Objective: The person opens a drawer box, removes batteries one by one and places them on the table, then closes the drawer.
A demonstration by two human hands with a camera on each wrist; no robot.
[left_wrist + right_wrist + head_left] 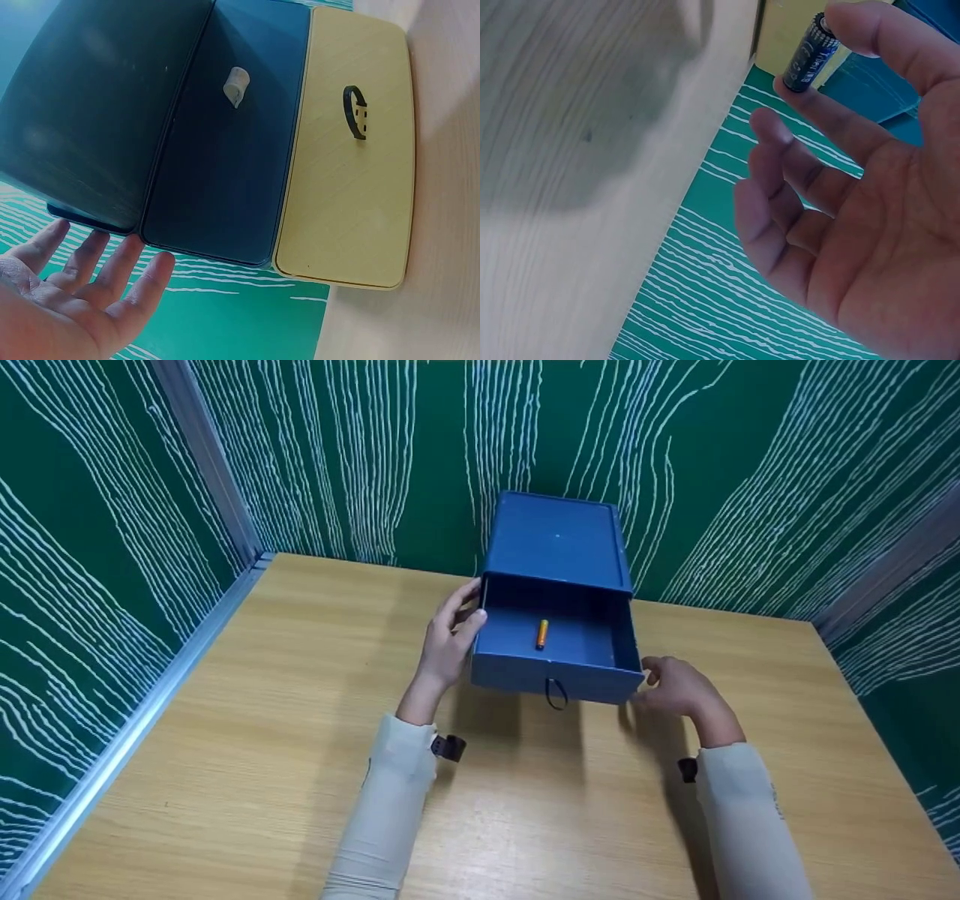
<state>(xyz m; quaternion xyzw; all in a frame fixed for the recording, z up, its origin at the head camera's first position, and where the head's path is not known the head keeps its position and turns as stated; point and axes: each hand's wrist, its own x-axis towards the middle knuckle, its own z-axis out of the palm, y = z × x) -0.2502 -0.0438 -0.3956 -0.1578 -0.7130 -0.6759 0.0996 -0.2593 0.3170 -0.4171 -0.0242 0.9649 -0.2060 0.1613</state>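
A blue drawer box has its drawer pulled out toward me. Inside the drawer lies an orange battery with a dark end. My left hand is at the left side of the box; in the left wrist view its fairly straight fingers reach the box's edge. My right hand is beside the drawer's front right corner. Between its thumb and index fingertip it pinches a dark battery, seen in the right wrist view. The other fingers are bent and hold nothing.
A black loop pull hangs from the drawer front. The box is near the back edge of the wooden table. Green walls with white wavy lines close in the back and sides, and a metal rail runs along the left.
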